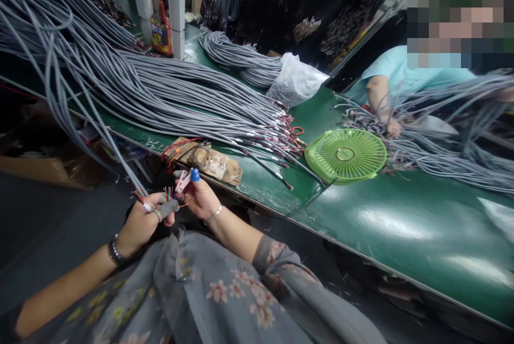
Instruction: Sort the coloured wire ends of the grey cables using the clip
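My left hand (140, 223) is closed around the end of a grey cable (134, 178), with a grey cover on one finger. Thin coloured wires (168, 192) fan out from the cable end by its fingertips. Close beside it, my right hand (204, 200) pinches a small pale pink clip (183, 182). A blue cover (195, 174) sits on its thumb. The clip is near the wires; whether it touches them I cannot tell. On the bench edge just beyond lies a wooden block (219, 166) wrapped in clear tape.
A large bundle of grey cables (193, 95) lies along the green bench (361, 231). Right of its stripped ends is a green fan (345, 154). A plastic bag (295, 80) lies behind. Across the bench, a co-worker's hand (393, 127) rests among more cables.
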